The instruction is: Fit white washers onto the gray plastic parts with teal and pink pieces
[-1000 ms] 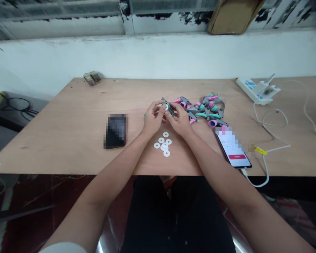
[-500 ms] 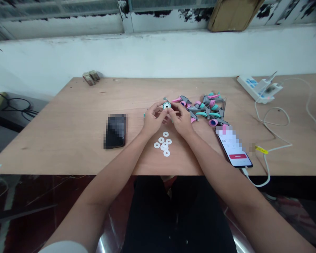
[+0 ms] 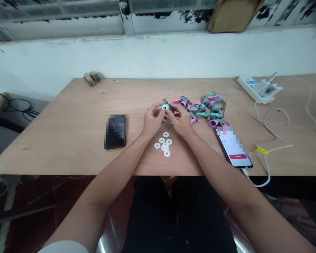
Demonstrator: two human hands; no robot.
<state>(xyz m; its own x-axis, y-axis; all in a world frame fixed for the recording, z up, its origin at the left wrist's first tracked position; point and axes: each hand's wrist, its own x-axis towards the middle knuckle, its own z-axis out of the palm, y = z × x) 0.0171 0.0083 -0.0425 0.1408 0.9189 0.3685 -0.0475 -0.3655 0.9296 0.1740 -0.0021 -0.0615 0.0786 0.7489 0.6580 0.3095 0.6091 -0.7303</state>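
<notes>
Above the middle of the table, both hands hold a teal-and-grey trigger spray head (image 3: 165,105). Its round teal cap faces me, with a white washer seated in or on it. My left hand (image 3: 152,120) is closed around the left side of the cap, thumb at its lower edge. On the other side, my right hand (image 3: 182,121) grips the grey body, with its thumb close to the washer. The fingers partly hide the spray head. Several loose white washers (image 3: 157,145) lie on the table below my hands, some overlapping.
A pile of pink, teal and grey spray heads (image 3: 206,112) lies right of my hands. A black phone (image 3: 116,131) rests at left, a lit phone (image 3: 235,149) on a cable at right. A power strip (image 3: 252,88) and small blocks (image 3: 91,78) are at the wooden table's (image 3: 55,133) back.
The spray head has tilted and shifted slightly left in my hands, so more of its grey body shows. My thumbs have moved a little around the washer. The loose washers stay put.
</notes>
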